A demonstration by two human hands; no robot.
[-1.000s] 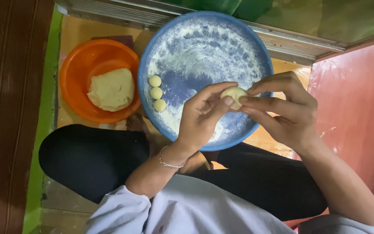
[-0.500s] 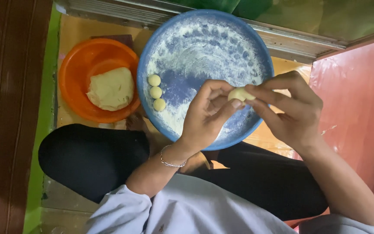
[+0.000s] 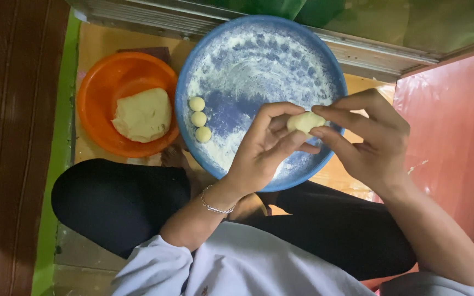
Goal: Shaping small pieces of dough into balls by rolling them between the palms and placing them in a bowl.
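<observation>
We find no packages, labels, signs or screens anywhere in this view.

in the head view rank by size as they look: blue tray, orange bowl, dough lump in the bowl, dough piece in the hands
1. blue tray
2. orange bowl
3. dough lump
4. dough piece, though it is held nearer the camera, so it looks bigger than it is.
</observation>
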